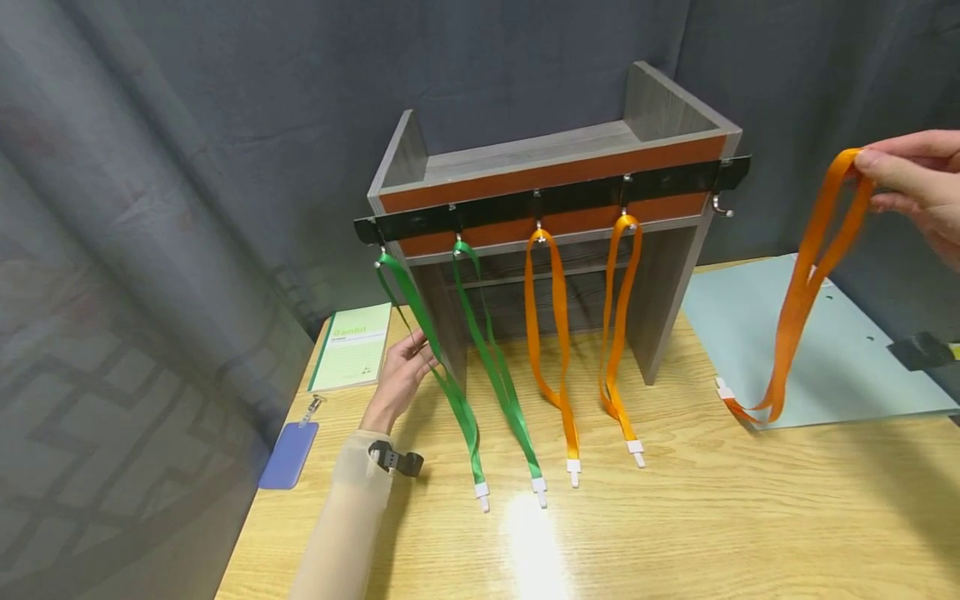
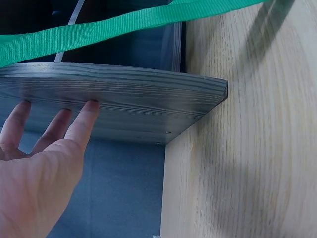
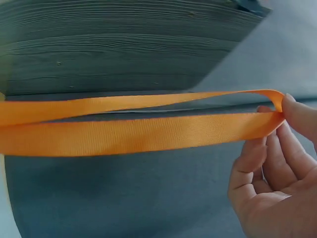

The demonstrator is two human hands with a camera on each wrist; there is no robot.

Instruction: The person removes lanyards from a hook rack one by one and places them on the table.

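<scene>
Near left: blue badge holder (image 1: 288, 454) on the wooden table (image 1: 675, 533). Farther in, left hand (image 1: 403, 371) with straight, relaxed fingers (image 2: 84, 121) touching the left side panel of the grey shelf (image 1: 660, 275), holding nothing, just beside the leftmost green lanyard (image 1: 431, 358). On the hook rail (image 1: 555, 200): two green, two orange lanyards. Right, raised: right hand (image 1: 911, 187) pinching the top loop of the loose orange lanyard (image 1: 806, 283), clip end down on the pale blue folder (image 1: 847, 358).
</scene>
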